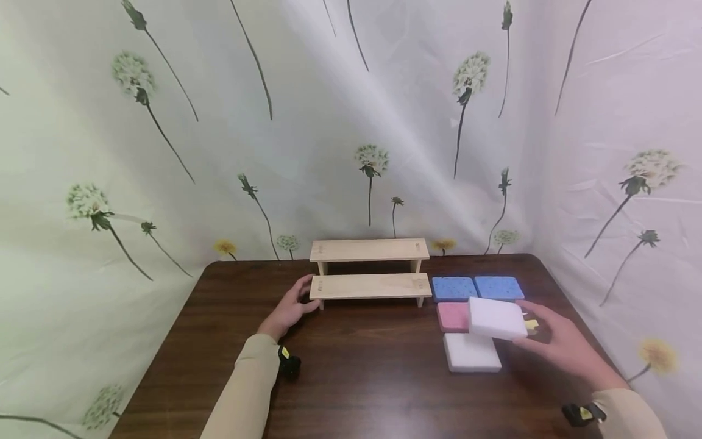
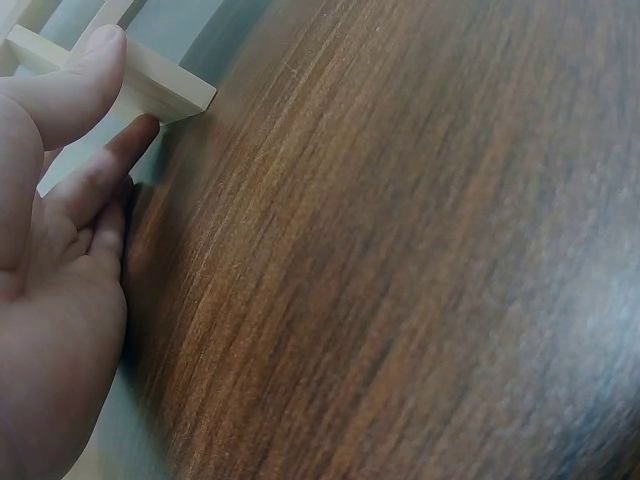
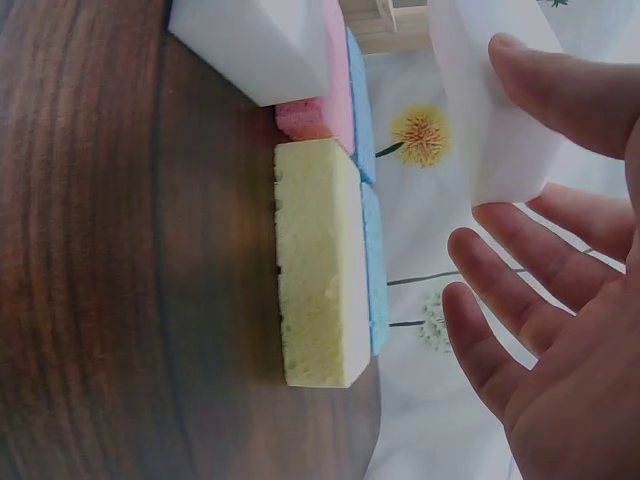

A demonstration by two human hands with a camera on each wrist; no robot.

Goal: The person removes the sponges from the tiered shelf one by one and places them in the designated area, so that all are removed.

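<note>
A white sponge block [image 1: 497, 317] is pinched between the thumb and fingers of my right hand [image 1: 567, 341]. It is raised over a pink sponge [image 1: 453, 317], partly covering it, and above a second white sponge [image 1: 473, 353] lying on the table. In the right wrist view the thumb presses one face of the held white sponge [image 3: 500, 100]; the lower fingers are spread below. My left hand [image 1: 287, 311] rests at the left end of a two-tier wooden stand [image 1: 370, 286], thumb and fingers extended against its end. The left wrist view shows a fingertip by the stand's leg [image 2: 165, 95].
Two blue sponges [image 1: 454, 289] lie side by side at the back right, beside the stand. A yellow sponge [image 3: 320, 265] lies next to the pink one, mostly hidden in the head view. The dark wooden table [image 1: 351, 378] meets a floral curtain [image 1: 329, 171] behind.
</note>
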